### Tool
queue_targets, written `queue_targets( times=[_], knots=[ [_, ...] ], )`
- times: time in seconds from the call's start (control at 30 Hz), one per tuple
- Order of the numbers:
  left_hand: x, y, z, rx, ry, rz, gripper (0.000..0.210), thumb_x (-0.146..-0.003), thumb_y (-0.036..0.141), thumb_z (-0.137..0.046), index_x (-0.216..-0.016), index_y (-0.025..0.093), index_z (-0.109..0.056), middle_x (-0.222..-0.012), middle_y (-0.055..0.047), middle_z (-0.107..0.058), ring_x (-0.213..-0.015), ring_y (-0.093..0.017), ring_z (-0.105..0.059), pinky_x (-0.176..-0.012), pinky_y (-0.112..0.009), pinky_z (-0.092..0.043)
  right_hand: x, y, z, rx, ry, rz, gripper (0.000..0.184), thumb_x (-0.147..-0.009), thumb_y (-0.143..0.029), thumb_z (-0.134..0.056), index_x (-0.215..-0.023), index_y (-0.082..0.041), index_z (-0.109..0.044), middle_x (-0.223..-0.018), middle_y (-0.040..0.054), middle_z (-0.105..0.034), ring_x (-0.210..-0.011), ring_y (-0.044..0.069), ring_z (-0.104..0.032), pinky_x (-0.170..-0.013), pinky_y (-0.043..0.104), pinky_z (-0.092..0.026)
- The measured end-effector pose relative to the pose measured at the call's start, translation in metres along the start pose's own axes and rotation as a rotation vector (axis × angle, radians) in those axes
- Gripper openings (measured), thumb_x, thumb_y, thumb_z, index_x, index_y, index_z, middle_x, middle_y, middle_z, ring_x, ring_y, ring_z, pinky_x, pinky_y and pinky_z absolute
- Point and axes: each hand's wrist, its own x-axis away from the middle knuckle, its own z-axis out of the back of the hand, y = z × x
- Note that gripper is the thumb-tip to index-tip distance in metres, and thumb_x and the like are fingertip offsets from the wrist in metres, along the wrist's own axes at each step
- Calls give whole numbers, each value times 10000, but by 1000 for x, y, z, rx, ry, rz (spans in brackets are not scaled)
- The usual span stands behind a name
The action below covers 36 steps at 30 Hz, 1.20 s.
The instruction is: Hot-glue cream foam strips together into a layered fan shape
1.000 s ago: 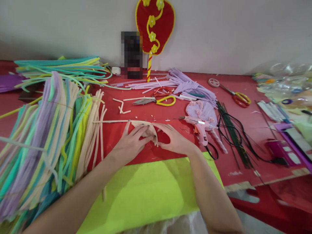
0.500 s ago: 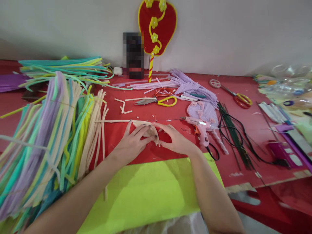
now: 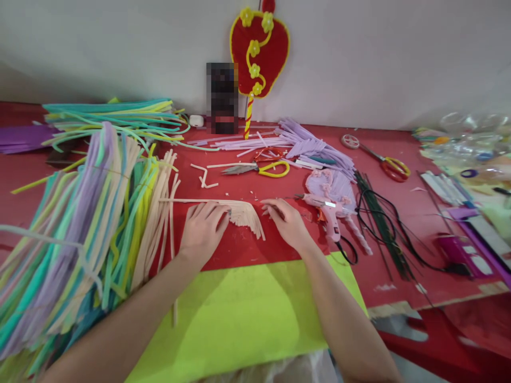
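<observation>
A fan-shaped piece of cream pipe cleaners (image 3: 246,215), laid side by side, lies on the red tabletop. One long cream stem runs from its upper edge to the left. My left hand (image 3: 204,226) covers the left end of this piece, with fingers and thumb closed on it; what lies beneath the palm is hidden. Just right of the piece, my right hand (image 3: 286,221) hovers apart from it, fingers bent and spread, holding nothing. Beyond them lie yellow-handled scissors (image 3: 259,169) and a bent cream stem (image 3: 204,175).
Bundles of coloured pipe cleaners (image 3: 80,229) fill the left side. A pink glue gun (image 3: 329,213) rests against a lilac fan (image 3: 331,186) on the right, near its black cord. A lime-green sheet (image 3: 247,308) lies in front; a red fan (image 3: 259,53) stands against the wall.
Both hands have drawn apart from over the cream piece, uncovering its middle and right side. The right hand has let go and moved right; the left has slid slightly left.
</observation>
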Motion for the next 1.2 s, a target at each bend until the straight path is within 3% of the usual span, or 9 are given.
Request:
queue_targets(
  times=[0.2, 0.33, 0.4, 0.5, 0.63, 0.77, 0.9, 1.2],
  knots=[
    [0, 3, -1, 43, -70, -130, 182, -928, 204, -482, -1031, 197, -632, -1009, -59, -673, -932, -215, -607, -839, -387, -454, 1, 4, 1, -33, 29, -51, 228, -915, -277, -490, -1087, -213, -625, -988, 57, -679, -846, 164, -658, -816, 333, -517],
    [-2, 7, -6, 157, -174, -344, 265, -937, 169, -456, -1170, 192, -581, -1251, -64, -611, -1185, -201, -532, -1048, -397, -384, 2, 1, -1, -26, 7, -24, 180, -868, -245, -554, -1027, -225, -637, -945, 36, -684, -838, 160, -656, -806, 320, -528],
    [-2, 7, -9, 161, -226, -383, 302, -941, 167, -442, -1222, 191, -550, -1335, -60, -562, -1284, -204, -460, -1112, -408, -330, 3, -1, -2, -22, -18, -6, 190, -858, -239, -566, -1036, -236, -630, -921, 26, -685, -841, 162, -657, -807, 323, -530],
    [-2, 7, -12, 131, -249, -339, 313, -945, 179, -434, -1239, 207, -536, -1363, -48, -547, -1295, -201, -457, -1138, -426, -296, 4, -4, 0, 4, -39, -5, 163, -868, -281, -566, -1017, -239, -619, -898, 22, -682, -831, 166, -653, -790, 323, -522],
    [-2, 4, -11, 59, -175, -124, 340, -943, 274, -468, -1267, 178, -502, -1318, -83, -583, -1236, -215, -517, -1163, -465, -224, 8, -15, 2, 168, -78, -40, 239, -819, -437, -641, -883, -215, -579, -798, 16, -633, -717, 159, -594, -660, 292, -472],
    [-2, 0, -10, -14, -181, 63, 432, -946, 328, -453, -1338, 146, -429, -1356, -124, -544, -1300, -266, -453, -1169, -537, -124, 12, -24, 0, 352, -112, 19, 290, -772, -443, -693, -882, -211, -558, -902, 43, -621, -847, 191, -579, -755, 317, -448],
    [-3, -2, -9, -26, -221, 57, 455, -941, 345, -464, -1354, 162, -422, -1350, -120, -549, -1328, -274, -415, -1171, -558, -43, 14, -23, -2, 386, -130, 47, 247, -768, -359, -702, -895, -216, -545, -915, 39, -602, -882, 196, -568, -783, 318, -445],
    [-18, -1, 1, 0, -237, 30, 345, -900, 334, -550, -1220, 208, -570, -1214, -101, -596, -1192, -256, -528, -1165, -548, 27, 15, -23, 3, 291, -141, 80, 182, -773, -276, -676, -870, -216, -534, -905, 35, -588, -891, 193, -560, -809, 321, -440]
  ],
)
